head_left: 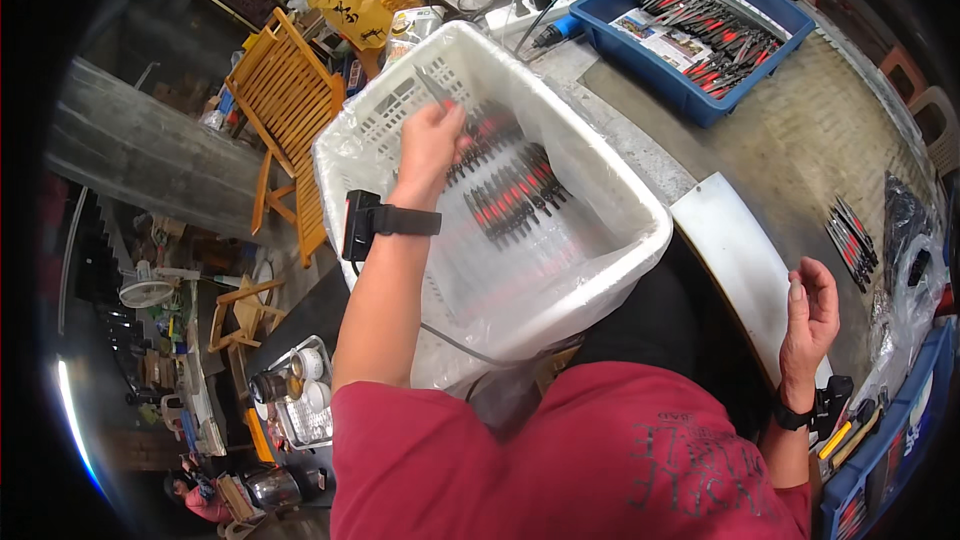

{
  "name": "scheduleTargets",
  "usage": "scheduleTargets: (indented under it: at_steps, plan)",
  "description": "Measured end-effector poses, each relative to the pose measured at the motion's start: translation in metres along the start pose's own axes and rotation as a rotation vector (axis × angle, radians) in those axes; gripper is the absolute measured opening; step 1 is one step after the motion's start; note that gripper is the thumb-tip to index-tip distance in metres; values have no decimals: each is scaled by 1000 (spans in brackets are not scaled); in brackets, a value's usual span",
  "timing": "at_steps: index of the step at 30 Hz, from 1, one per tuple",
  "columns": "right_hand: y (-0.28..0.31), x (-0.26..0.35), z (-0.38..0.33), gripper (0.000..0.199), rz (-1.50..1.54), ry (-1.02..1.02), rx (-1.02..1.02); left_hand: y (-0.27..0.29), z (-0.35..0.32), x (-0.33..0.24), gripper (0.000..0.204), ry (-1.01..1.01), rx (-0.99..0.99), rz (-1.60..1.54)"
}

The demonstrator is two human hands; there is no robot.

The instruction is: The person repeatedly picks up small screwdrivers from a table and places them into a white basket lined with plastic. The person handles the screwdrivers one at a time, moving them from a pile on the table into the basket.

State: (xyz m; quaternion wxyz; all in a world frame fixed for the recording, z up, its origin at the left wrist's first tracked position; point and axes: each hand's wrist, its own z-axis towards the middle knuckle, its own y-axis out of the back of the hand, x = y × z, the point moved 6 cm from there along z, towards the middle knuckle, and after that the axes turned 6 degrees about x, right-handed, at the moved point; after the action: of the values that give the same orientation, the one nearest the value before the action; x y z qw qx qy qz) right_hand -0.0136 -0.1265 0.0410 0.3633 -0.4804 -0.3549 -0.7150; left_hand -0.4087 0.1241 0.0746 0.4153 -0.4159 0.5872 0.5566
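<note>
Over the far left part of a white plastic basket [612, 152], my left hand [430, 145] is closed on a slim tool [434, 86] with a grey pointed tip and a red part. Its exact kind is unclear. Clear plastic film lines the basket, and rows of similar black-and-red tools [515, 195] lie inside, some partly hidden by my hand. My right hand [808, 325] holds nothing, its fingers loosely bent and the thumb apart, beside a white board [735, 250]. A small bunch of the same tools [850, 243] rests on the table beyond it.
A blue tray [640, 65] full of black-and-red tools stands at the far right of the basket. Near my right wrist are a yellow-handled tool [845, 435] and a blue crate [900, 440]. Left of the basket stands a wooden folding chair [285, 105]. Another person [205, 500] shows at lower left.
</note>
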Motion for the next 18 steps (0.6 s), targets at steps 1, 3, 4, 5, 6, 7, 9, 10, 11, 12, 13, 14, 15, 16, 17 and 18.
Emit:
scheduleTargets:
  at_steps: [1,3,4,5,6,7,9,10,11,12,13,14,15,16,17,18]
  plan:
    - [4,-4,-1,24,7,-13,-11,10,5,26,19,89,-19,86]
    - [10,-10,-3,23,-46,-22,-8,20,8,75,21,162,-24,94]
    - [12,-12,-4,23,-60,-26,-8,25,6,100,22,218,-28,150]
    - [14,-15,-6,22,-44,-37,-21,30,4,123,23,271,-32,204]
    - [15,-16,-7,22,-63,-42,-20,32,1,147,25,359,-18,124]
    - [16,-17,-8,22,-72,-49,-21,34,-2,165,24,388,-10,198]
    - [18,-19,-9,21,-86,-59,-23,36,-7,194,23,457,23,302]
    - [18,-20,-10,21,-90,-63,-23,37,-9,205,22,498,47,339]
    - [19,-20,-10,21,-84,-66,-24,37,-12,213,20,547,72,390]
    - [19,-21,-10,20,-98,-73,-22,37,-16,220,21,597,50,315]
    - [19,-21,-11,20,-103,-79,-21,35,-20,226,21,655,28,254]
    - [19,-21,-11,19,-97,-83,-20,32,-24,230,21,711,5,197]
    - [18,-21,-11,19,-111,-83,-18,30,-27,232,20,729,-8,179]
    - [17,-21,-11,19,-115,-80,-16,28,-28,231,20,726,-29,155]
    - [17,-21,-11,19,-108,-78,-13,27,-29,230,20,721,-48,134]
    - [17,-21,-11,19,-124,-81,-12,26,-30,229,21,723,-69,111]
